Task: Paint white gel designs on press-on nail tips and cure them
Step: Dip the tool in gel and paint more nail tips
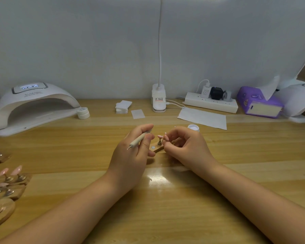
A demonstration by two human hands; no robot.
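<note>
Parking the pen [139,140] in the left hand [132,155] frees the right hand [183,147] to pinch a tip [165,137] by its stand [159,148].

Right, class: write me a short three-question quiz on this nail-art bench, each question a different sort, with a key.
1. True or false: the left hand holds the dotting pen.
2. Multiple choice: the curing lamp with the lit display stands (A) far left on the desk, (B) between the hands, (C) beside the tissue pack.
3. Fill in: the open white gel pot sits just beyond the ____ hand.

Key: 1 true; 2 A; 3 right. The right hand's fingers curl at a pink nail tip over the small wooden stand; whether they pinch it cannot be told.
</note>
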